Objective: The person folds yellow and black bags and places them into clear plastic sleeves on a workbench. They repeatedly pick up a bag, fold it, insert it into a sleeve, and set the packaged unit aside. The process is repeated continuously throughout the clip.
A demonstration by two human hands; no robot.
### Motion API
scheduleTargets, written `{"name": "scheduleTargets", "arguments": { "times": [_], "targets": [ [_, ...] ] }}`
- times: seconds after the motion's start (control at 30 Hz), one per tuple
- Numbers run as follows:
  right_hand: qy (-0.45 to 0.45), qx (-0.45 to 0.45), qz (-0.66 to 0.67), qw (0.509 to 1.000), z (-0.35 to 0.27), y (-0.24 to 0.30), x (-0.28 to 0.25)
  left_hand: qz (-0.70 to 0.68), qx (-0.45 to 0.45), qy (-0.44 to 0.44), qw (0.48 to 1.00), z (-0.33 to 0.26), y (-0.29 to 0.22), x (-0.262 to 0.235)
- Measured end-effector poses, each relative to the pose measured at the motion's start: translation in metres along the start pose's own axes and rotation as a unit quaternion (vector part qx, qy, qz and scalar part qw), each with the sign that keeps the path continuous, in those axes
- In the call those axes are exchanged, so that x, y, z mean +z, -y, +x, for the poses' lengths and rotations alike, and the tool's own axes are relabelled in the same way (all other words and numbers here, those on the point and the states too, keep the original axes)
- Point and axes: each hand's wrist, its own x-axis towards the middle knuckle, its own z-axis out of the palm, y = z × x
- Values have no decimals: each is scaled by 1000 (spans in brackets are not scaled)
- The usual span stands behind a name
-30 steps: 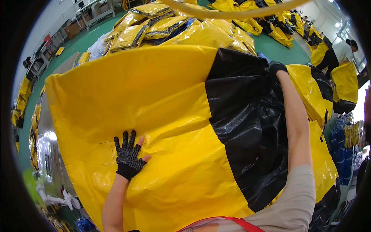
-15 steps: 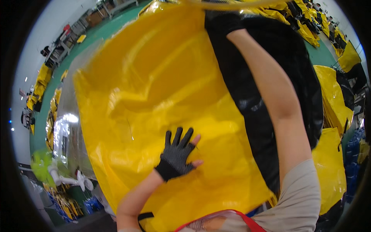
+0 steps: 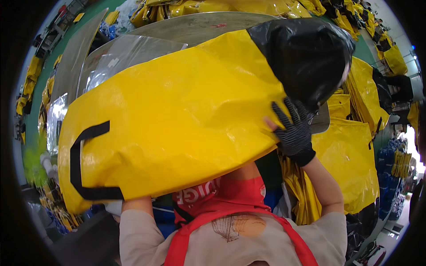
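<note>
In the head view, a large yellow bag [image 3: 177, 119] of glossy woven plastic fills the middle of the picture, lifted up close in front of the person's chest and tilted so that its long side runs from about 8 o'clock up to 2 o'clock. A black strap handle [image 3: 82, 164] forms a flat loop on its face at 9 o'clock, and a black end section [image 3: 306, 53] caps the bag at 1 o'clock, crumpled and shiny. The right hand [image 3: 293, 128], in a dark knitted glove with pale dots, presses against the bag's lower edge at about 3 o'clock, just where yellow meets black; its fingers are spread and pointing upward, flat on the material rather than pinching it. The right forearm runs down from it toward 5 o'clock. The left hand is hidden behind the bag's lower edge near 7 o'clock; only the left upper arm [image 3: 137, 206] shows beneath the bag, so its grip cannot be told. The person's red apron [image 3: 222, 199] shows at 6 o'clock, right under the bag. Behind the bag, at 11 o'clock, a sheet of clear plastic [image 3: 120, 55] lies on a grey table [image 3: 195, 24]. More yellow bags [image 3: 346, 164] hang or stack at 4 o'clock, just beside the right forearm, and others are heaped at 12 o'clock beyond the table.
</note>
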Motion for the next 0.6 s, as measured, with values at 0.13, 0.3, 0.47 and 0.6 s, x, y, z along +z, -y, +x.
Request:
{"name": "scheduleTargets", "arguments": {
  "times": [0.13, 0.3, 0.47, 0.6],
  "targets": [
    [135, -94, 25, 986, -13, 10, 24, 8, -15, -29, 999, -42, 2, 5],
    [267, -121, 33, 956, -36, 5, 48, -14, -54, 15, 998, -127, 56, -29],
    [332, -126, 53, 933, -19, 10, 42, -48, -249, 78, 964, -193, 126, -155],
    [482, -201, -22, 852, 28, 12, 8, 24, -104, -128, 986, -26, 86, -186]
  ]
}}
